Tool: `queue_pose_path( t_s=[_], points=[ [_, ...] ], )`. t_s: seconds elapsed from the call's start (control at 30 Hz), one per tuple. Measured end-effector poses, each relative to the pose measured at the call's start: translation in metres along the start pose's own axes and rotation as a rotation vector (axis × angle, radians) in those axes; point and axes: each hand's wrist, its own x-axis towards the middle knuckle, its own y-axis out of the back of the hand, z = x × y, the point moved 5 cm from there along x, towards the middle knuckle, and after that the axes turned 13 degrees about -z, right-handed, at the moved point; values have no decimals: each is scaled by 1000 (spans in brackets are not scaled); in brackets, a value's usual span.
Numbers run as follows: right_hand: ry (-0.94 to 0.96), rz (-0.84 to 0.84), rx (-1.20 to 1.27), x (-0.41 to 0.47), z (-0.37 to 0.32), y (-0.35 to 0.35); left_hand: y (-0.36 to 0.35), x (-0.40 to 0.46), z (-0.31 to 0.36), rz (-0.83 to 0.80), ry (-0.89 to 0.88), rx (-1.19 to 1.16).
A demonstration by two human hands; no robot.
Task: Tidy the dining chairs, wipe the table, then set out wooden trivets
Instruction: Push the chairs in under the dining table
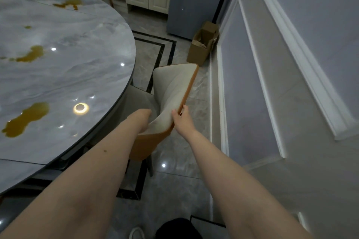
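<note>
Beside the surface, the right hand pinches the chair back's edge, left hand fingers hidden behind it, seat pointing tableward.

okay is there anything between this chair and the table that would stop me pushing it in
Nothing visible blocks it. The chair already sits at the table edge, seat partly under it; both hands, left hand and right hand, hold the backrest.

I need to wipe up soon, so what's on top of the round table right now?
On the marble table lie several yellow-brown spills, with ceiling lights reflected in the glossy top. No cloth or trivets show. The far left part runs out of frame, so that stretch cannot be seen.
</note>
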Motion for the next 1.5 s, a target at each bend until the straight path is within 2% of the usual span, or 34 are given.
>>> queue_pose_path(
  t_s=[0.07,0.17,0.4,0.6,0.7,0.9,1.3,1.5],
  points=[
    [3,75,-63,5,-3,20,19,3,25,106,-82,26],
    [5,92,-85,24,-11,51,41,17,64,181,-146,37],
    [-5,27,-85,102,-26,138,100,89,127,212,-115,9],
    [41,-8,-188,193,-67,228,183,164,196,331,-89,54],
    [52,-31,-241,238,-90,264,216,199,216,338,-69,64],
    [59,-99,-315,339,-133,294,276,280,217,290,8,-16],
    [134,-236,-390,559,-261,290,418,415,166,371,107,-332],
    [266,-330,-487,676,-332,292,500,506,156,445,237,-424]
  ],
)
